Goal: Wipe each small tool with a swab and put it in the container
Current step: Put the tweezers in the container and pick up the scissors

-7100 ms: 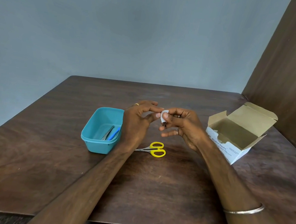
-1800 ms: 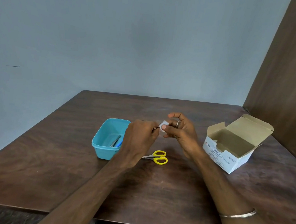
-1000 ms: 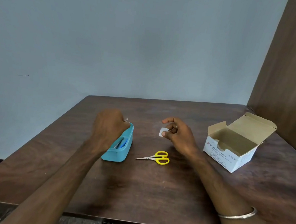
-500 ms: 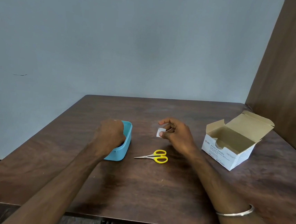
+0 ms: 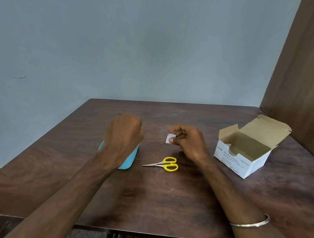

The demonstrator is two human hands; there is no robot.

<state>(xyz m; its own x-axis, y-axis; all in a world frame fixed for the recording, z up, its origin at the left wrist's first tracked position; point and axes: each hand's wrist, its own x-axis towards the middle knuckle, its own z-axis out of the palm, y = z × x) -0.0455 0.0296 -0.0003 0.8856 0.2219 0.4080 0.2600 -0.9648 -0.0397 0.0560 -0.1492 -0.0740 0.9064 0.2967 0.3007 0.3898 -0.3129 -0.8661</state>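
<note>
My left hand (image 5: 123, 134) hovers over the teal container (image 5: 129, 159) and hides most of it. Its fingers are curled into a fist, with the back of the hand towards me, and nothing shows in it. The container's inside is hidden. To the right, my right hand (image 5: 188, 144) is raised above the table and pinches a small white swab (image 5: 169, 138) between thumb and fingers. Yellow-handled scissors (image 5: 164, 164) lie flat on the table between my two arms, with the blades pointing left.
An open cardboard box of alcohol swabs (image 5: 244, 154) stands at the right, lid flaps up. The brown wooden table (image 5: 163, 200) meets a grey wall at the back and a wooden panel (image 5: 310, 76) at the right.
My left hand carried a small tool from the swab to the container, dipped into it, and has now risen above it. My right hand stays put, still pinching the swab.
</note>
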